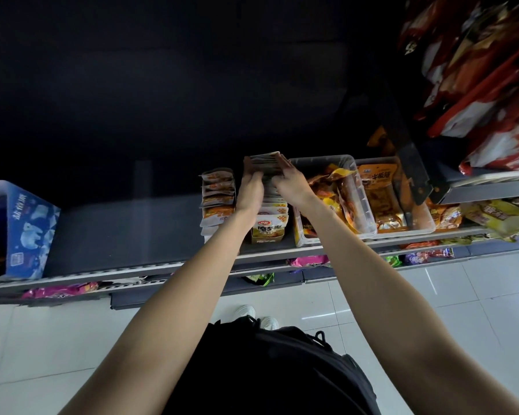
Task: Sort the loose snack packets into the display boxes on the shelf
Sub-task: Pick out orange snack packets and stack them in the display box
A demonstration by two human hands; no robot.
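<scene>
Forearms: two bare, reaching from a dark-clothed torso to the shelf (150, 235).
Hands: left hand (250, 190) and right hand (291, 182) clamped together on a stack of packets (266, 163), held over the box (268, 229).
Box: cardboard, part-filled with upright packets.
Left row (218, 196): orange packets, standing.
Bins: first bin (336, 196) holds jumbled packets; second bin (402, 202) orange ones.
Progress: judged midway; loose packets (492, 217) remain at right.

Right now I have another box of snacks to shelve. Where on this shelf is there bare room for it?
The widest bare patch of shelf lies between the blue box on the left and the orange packets. Rightward it is crowded: both hands, left hand and right hand, hold a stack of packets over the display box, then two clear bins side by side.
</scene>
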